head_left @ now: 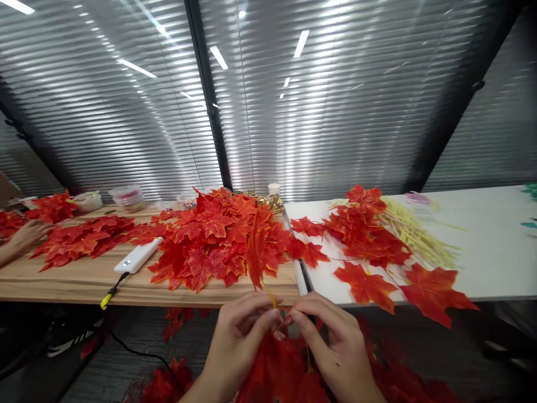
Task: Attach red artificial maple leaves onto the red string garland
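Observation:
Both hands meet in front of the table's edge, fingertips close together. My left hand (245, 330) is closed in a pinch on the yellow stem of a red artificial maple leaf (256, 252), which stands upright above the fingers. My right hand (329, 336) is pinched beside it; what lies between its fingertips is too small to make out. Below the hands hang more red leaves (277, 369), partly hidden by them. A big heap of red maple leaves (205, 235) lies just beyond, on the wooden table. To the right, a string of leaves (364, 235) spreads over the white table.
A white power bank (138, 256) with a black cable lies left on the wooden table (104, 288). Yellow stems (419, 232) lie on the white table (495, 246). Plastic tubs (127, 196) and a paper cup (274, 189) stand behind. Another person's hand (27, 238) is far left.

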A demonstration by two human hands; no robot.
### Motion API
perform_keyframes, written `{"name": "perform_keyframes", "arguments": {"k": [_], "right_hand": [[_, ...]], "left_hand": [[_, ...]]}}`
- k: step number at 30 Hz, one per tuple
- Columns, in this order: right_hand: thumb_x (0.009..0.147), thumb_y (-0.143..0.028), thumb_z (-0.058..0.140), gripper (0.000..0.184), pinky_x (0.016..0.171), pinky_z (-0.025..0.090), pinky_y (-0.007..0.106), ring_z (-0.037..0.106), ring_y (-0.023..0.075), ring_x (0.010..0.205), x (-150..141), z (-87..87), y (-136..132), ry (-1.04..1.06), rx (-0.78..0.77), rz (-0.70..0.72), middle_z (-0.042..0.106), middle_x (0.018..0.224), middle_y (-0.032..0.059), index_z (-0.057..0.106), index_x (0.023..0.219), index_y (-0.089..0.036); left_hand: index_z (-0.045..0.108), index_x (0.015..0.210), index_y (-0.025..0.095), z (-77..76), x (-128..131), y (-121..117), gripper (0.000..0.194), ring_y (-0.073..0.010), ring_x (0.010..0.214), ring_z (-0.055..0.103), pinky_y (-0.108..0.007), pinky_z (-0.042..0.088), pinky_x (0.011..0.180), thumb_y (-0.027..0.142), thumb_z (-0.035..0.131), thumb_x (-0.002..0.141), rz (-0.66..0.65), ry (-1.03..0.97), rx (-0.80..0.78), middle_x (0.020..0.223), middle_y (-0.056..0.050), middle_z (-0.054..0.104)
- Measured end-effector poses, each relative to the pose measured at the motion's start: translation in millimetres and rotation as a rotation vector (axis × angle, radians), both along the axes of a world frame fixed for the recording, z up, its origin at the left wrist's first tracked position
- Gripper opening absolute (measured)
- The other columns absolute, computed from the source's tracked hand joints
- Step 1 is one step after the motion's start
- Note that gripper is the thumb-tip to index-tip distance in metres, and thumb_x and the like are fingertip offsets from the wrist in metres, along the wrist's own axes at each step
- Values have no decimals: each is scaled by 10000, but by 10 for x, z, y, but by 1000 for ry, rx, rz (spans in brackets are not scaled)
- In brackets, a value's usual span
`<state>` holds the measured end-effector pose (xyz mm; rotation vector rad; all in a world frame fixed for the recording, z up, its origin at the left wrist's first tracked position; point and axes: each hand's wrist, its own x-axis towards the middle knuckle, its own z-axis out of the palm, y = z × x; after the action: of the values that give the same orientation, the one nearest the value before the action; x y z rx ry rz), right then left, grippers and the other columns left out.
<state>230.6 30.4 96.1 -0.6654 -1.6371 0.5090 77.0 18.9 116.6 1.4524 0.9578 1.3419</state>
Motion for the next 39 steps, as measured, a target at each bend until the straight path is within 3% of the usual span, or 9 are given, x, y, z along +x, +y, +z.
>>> {"name": "perform_keyframes", "arguments": {"k": [10,17,25,32,39], "right_hand": [[880,-97,554,141,638,499,189,632,125,671,7,-121,15,-13,-50,2,661,719,15,635,796,-176],[908,-138,522,157,614,498,216,625,147,665,79,-149,32,-90,-108,42,658,725,43,634,803,-171],[904,-126,529,167,621,471,185,604,117,650,72,-144,43,-72,-127,90,631,704,17,619,770,-167],[921,-156,508,182,611,476,215,603,136,646,96,-187,51,-108,-157,137,634,704,28,621,779,-172],[927,-184,502,196,623,480,213,617,146,661,189,-218,43,-160,-180,86,642,711,28,625,775,-178]], "left_hand": [[767,840,227,-112,37,12,98,-106,559,616,-168,542,539,212,676,806,-13,-20,-10,741,-24,682],[740,766,175,-170,-53,44,125,-125,524,619,-185,501,522,249,657,824,-16,239,-8,631,-31,662],[692,653,161,-126,-84,40,226,-149,520,606,-212,436,494,296,645,829,30,403,25,584,-43,658],[684,674,159,-173,-62,53,206,-154,528,610,-220,432,504,291,649,829,2,404,-16,583,-36,655],[684,697,165,-194,-16,94,185,-150,535,585,-223,419,516,252,621,848,-38,421,51,589,-33,643]]}}
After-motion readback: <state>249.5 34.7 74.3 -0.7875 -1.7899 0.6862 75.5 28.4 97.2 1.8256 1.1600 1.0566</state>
